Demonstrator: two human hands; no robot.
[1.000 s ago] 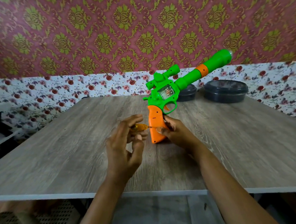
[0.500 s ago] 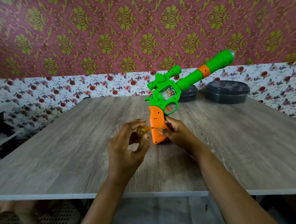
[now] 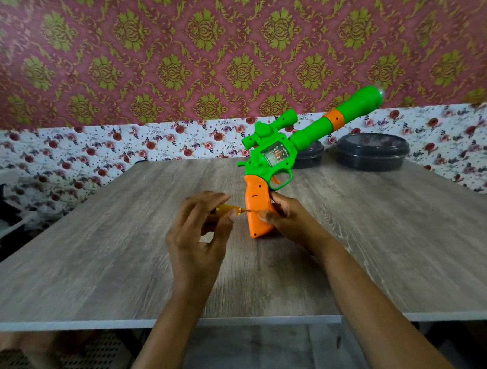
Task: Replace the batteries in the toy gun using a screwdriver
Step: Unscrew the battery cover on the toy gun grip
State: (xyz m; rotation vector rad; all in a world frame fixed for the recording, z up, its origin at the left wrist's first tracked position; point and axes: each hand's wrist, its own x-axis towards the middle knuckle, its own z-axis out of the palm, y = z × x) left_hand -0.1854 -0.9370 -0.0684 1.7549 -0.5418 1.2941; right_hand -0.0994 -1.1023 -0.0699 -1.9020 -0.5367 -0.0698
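The toy gun [image 3: 266, 166] stands butt-down mid-table; I judge it light, hollow, slick plastic, best gripped at the orange handle. My right hand [image 3: 288, 218] clasps that handle; left of it, my left hand [image 3: 195, 234] pinches the screwdriver [image 3: 232, 210], tip at the handle.

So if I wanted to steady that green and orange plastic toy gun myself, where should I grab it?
Probably the orange grip, wrapping it from the right rear, as the right hand does. The green and orange plastic toy gun stands on the grip's flat butt, and the left side must stay free for the small yellow screwdriver in the left hand.
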